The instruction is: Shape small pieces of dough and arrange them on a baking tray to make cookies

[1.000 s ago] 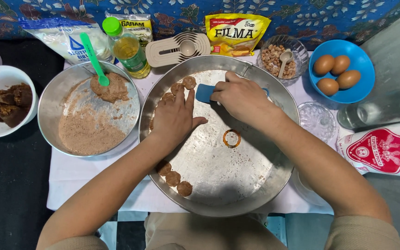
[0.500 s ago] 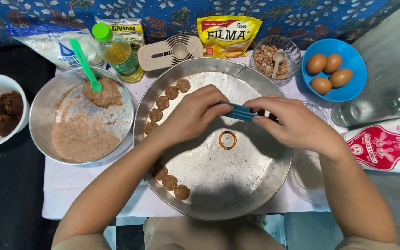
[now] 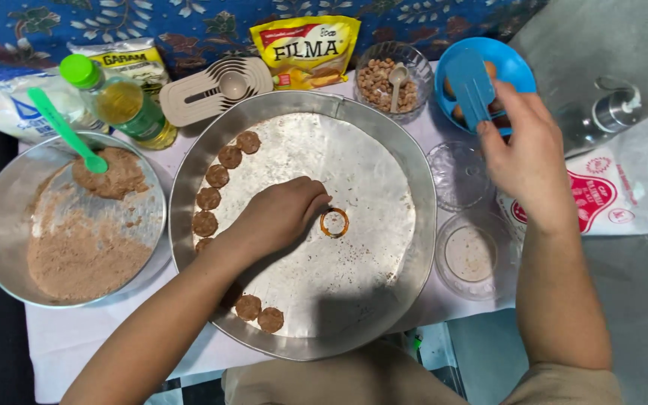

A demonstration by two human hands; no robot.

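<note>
Scraper (image 3: 468, 84) being pinched in right hand (image 3: 523, 154) over blue bowl (image 3: 515, 64); left hand (image 3: 283, 214) curling loosely, empty, touching ring (image 3: 334, 223) on tray (image 3: 414, 225).

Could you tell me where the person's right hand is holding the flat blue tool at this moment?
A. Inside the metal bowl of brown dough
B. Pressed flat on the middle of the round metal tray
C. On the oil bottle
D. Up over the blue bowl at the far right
D: the right hand holds the blue tool raised over the blue bowl, off the round metal tray.
</note>
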